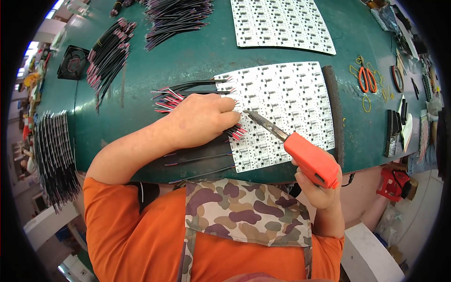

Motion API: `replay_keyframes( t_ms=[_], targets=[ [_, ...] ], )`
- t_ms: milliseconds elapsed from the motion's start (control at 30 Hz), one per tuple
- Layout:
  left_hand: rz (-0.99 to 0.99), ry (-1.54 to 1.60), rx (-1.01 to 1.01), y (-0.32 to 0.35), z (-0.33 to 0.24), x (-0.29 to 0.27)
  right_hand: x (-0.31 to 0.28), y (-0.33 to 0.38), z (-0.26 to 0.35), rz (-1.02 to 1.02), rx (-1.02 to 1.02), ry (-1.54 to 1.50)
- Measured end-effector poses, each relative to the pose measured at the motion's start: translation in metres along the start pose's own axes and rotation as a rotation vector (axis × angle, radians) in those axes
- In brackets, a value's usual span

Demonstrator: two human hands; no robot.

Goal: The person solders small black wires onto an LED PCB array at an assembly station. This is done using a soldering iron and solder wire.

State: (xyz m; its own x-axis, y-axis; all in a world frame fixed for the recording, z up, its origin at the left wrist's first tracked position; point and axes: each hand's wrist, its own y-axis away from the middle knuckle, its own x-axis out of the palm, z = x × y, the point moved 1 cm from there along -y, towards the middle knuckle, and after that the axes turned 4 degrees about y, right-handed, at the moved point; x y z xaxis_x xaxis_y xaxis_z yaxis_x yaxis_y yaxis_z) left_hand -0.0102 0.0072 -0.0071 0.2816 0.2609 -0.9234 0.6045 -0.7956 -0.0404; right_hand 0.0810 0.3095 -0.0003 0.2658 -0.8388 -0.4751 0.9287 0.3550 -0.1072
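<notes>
My left hand rests on the green table at the left edge of a white circuit board panel, closed over a bunch of thin black and red wires whose ends stick out from under the fingers. My right hand grips the orange handle of a soldering iron. The iron's dark metal tip points up-left and ends just beside my left fingertips over the board. Two wires lie attached along the board's lower left edge.
A second white panel lies at the back. Bundles of black and red wires sit at the back left, a stack of strips at the far left. Orange scissors, rubber bands and small tools lie at the right. A dark strip borders the board.
</notes>
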Motion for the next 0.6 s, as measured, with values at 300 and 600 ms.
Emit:
replay_keyframes(
  t_ms=[300,600],
  targets=[
    [-0.046,-0.014,0.027,0.0004,0.0004,0.0018,0.0015,-0.0044,0.0036,0.023,0.035,0.022],
    [-0.035,-0.019,0.013,0.0011,-0.0003,0.003,0.0034,-0.0052,0.0062,-0.002,0.046,0.004]
  ],
)
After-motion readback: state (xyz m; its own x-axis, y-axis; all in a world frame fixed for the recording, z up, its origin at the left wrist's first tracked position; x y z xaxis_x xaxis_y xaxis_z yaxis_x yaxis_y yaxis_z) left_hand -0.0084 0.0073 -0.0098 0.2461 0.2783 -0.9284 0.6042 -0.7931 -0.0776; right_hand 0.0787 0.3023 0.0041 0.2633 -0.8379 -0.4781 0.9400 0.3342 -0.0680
